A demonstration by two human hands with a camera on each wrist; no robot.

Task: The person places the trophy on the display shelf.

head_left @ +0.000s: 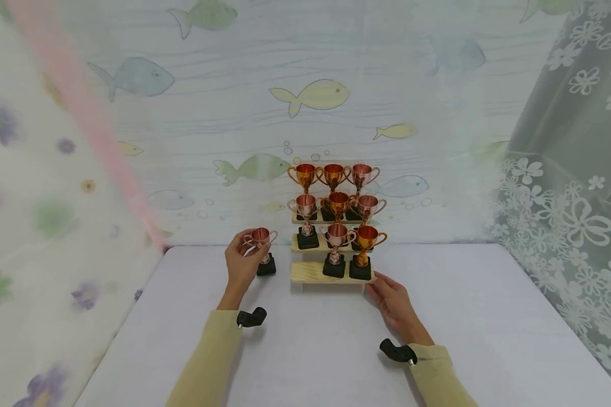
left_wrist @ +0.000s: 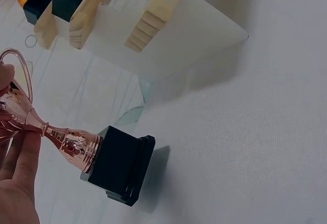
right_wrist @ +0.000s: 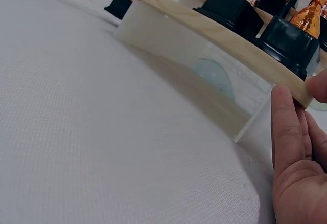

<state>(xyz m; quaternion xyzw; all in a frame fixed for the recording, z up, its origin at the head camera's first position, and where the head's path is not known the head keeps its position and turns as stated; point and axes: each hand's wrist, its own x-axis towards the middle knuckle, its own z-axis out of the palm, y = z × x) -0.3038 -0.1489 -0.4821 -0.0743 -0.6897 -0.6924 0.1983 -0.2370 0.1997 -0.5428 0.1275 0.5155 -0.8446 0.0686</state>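
Observation:
My left hand grips a rose-gold trophy cup by its bowl, left of a three-tier wooden display stand. The cup's black square base points down, close to the table; whether it touches cannot be told. At the stand's front right corner, my right hand pinches the lowest board, thumb above and fingers beneath. That board bears a rose-gold trophy at its middle and a gold trophy at its right. More gold and rose-gold trophies fill the two upper tiers, partly hidden behind those in front.
A white cloth covers the table. Behind it hangs a fish-print curtain, with flowered fabric at the left and lace at the right. Translucent supports hold up the stand's boards.

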